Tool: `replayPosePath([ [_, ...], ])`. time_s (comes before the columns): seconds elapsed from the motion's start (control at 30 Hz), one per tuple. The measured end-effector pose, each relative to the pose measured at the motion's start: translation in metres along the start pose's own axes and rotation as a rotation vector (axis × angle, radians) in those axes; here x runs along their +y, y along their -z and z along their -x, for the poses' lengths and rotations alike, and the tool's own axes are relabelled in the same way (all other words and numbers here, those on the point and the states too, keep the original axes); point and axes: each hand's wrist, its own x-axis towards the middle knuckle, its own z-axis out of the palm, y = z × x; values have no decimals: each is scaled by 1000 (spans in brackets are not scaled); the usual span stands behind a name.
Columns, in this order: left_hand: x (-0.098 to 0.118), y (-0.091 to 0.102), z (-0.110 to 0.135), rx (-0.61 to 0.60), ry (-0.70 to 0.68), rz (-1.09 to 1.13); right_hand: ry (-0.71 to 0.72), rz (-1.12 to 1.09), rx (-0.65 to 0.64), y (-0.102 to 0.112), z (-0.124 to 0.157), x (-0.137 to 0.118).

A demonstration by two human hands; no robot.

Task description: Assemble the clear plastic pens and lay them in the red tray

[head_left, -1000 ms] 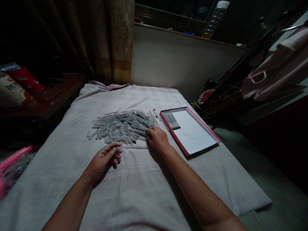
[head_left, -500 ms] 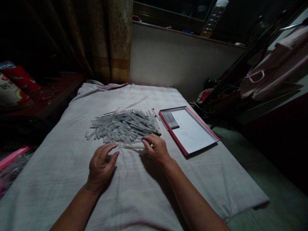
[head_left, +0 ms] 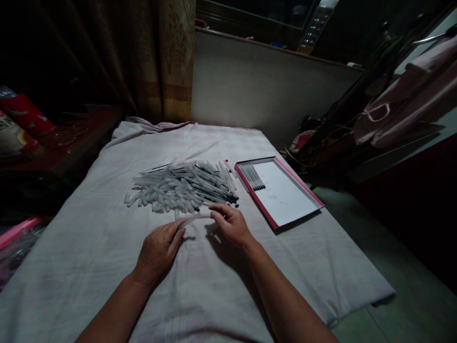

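A clear, pale pen (head_left: 198,216) is held nearly level between both hands, just in front of a pile of loose pen parts. My left hand (head_left: 159,248) pinches its left end between thumb and fingers. On its right end, the thumb and fingers of my right hand (head_left: 232,224) are closed. The pile (head_left: 174,188) is made of see-through barrels and caps, with dark tips at its right edge. To the right of it lies a shallow red-edged box (head_left: 257,204). Several black-tipped pens (head_left: 253,177) stand in a neat row at the box's left end.
A whitish cloth (head_left: 200,295) covers the table. Beyond it are a curtain (head_left: 174,62) and a sill holding a plastic bottle (head_left: 317,26). At left, a dark side table bears a red package (head_left: 26,114). A pink-rimmed container (head_left: 19,231) is low at left; pink cloth (head_left: 403,100) hangs at right.
My left hand has moved right and closed on the pen's left end; before, it was open beside it. The pen now appears lifted and slightly tilted. My right hand keeps its pinch.
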Motion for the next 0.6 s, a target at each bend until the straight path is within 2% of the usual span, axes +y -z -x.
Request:
replayPosePath([
  [0.1, -1, -1, 0, 2, 96, 25, -43, 147, 129, 22, -10, 14],
  [0.23, 0, -1, -1, 1, 115, 57, -116, 435, 243, 47, -25, 25],
  [0.43, 1, 1, -3, -43, 142, 64, -228, 809, 181, 58, -49, 29],
  [0.6, -1, 1, -3, -79, 144, 53, -252, 914, 98, 53, -63, 29],
])
